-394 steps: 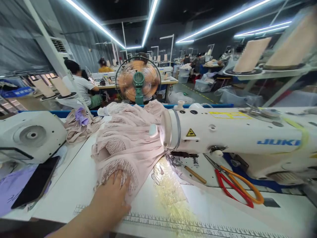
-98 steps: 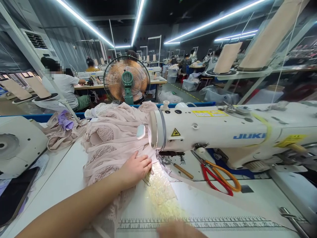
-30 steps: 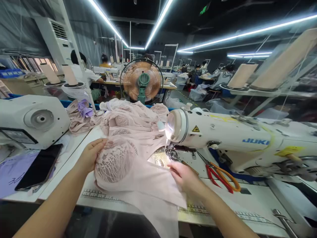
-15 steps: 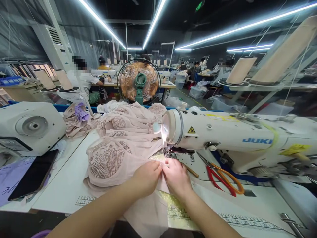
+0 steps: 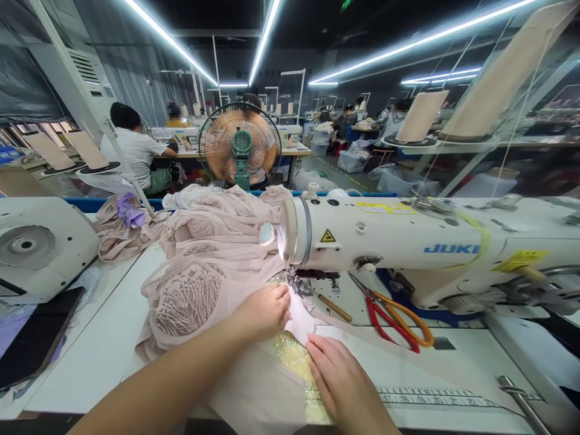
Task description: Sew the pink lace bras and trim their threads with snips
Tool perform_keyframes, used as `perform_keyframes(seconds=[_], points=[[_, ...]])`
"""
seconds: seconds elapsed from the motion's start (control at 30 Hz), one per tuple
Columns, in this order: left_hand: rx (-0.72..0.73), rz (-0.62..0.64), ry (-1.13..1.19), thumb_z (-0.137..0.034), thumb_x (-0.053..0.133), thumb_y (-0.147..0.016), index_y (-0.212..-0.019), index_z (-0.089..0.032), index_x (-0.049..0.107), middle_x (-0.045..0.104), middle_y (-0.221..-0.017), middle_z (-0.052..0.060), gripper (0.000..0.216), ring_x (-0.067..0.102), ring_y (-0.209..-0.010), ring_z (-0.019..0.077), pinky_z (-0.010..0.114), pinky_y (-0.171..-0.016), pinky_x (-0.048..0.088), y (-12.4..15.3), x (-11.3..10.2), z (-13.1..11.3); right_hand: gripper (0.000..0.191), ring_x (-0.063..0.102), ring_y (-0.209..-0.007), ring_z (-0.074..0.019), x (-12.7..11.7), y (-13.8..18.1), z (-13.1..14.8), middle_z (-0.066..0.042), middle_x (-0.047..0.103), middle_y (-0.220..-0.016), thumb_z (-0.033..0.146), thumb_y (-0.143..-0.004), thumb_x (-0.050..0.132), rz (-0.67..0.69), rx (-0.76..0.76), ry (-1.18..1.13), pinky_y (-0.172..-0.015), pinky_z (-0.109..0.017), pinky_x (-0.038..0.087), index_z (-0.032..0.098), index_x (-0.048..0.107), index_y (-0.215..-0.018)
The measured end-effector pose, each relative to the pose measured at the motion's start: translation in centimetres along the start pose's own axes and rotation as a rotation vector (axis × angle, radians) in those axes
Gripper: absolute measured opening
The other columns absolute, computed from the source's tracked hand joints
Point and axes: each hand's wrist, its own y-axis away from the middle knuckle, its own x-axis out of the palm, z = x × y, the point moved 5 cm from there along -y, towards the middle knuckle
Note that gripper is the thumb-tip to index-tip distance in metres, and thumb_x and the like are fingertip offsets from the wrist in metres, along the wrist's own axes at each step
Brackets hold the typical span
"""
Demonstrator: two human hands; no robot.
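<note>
A beige lace bra (image 5: 188, 297) lies on the machine table, its fabric running under the needle area of a white JUKI sewing machine (image 5: 344, 238). My left hand (image 5: 266, 311) is closed on the fabric just in front of the presser foot (image 5: 292, 278). Closer to the table's front edge, my right hand (image 5: 338, 368) pinches the edge of the same pale fabric between thumb and fingers. Between the hands a strip of that fabric (image 5: 299, 317) stretches over a yellowish shiny patch (image 5: 292, 356) on the table. The fingertips of my left hand are partly hidden.
Red-and-orange-handled scissors (image 5: 392, 320) and a wooden-handled tool (image 5: 334, 307) lie right of the needle. More beige garments (image 5: 217, 211) are heaped behind. A dark phone (image 5: 40, 338) lies at left, a large fan (image 5: 241, 145) stands beyond, and a co-worker (image 5: 133, 148) sits at back left.
My right hand has moved away from my left, down and toward the front edge, along the fabric. My left hand stays by the presser foot. The whole view has shifted slightly.
</note>
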Motion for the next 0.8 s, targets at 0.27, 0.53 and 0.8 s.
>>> perform_keyframes(seconds=[0.27, 0.53, 0.8], points=[[-0.020, 0.048, 0.002, -0.029, 0.054, -0.088, -0.118, -0.007, 0.059, 0.059, -0.129, 0.019, 0.037, 0.056, -0.118, 0.0293, 0.038, -0.098, 0.049, 0.0, -0.4, 0.7, 0.031, 0.068, -0.096, -0.0273, 0.0, -0.4, 0.4, -0.017, 0.072, -0.106, 0.011, -0.092, 0.037, -0.016, -0.037, -0.013, -0.078, -0.040, 0.060, 0.009, 0.065, -0.105], [0.019, 0.045, -0.043, -0.027, 0.051, -0.089, -0.109, -0.010, 0.064, 0.062, -0.125, 0.018, 0.030, 0.058, -0.115, 0.0277, 0.037, -0.095, 0.051, -0.8, -1.9, 1.0, 0.031, 0.067, -0.098, -0.0279, 0.9, -1.7, 0.4, -0.016, 0.071, -0.109, 0.012, -0.089, 0.040, -0.006, 0.035, -0.027, -0.081, -0.040, 0.060, 0.010, 0.067, -0.104], [0.060, 0.084, -0.165, -0.008, 0.054, -0.074, -0.114, -0.010, 0.061, 0.062, -0.126, 0.016, 0.040, 0.066, -0.077, 0.0221, 0.032, -0.063, 0.055, 2.8, -0.8, -3.0, 0.034, 0.065, -0.103, -0.0280, 2.0, -2.7, 0.6, -0.017, 0.070, -0.112, 0.012, -0.087, 0.044, -0.009, 0.098, -0.077, -0.088, -0.042, 0.057, 0.008, 0.065, -0.113]])
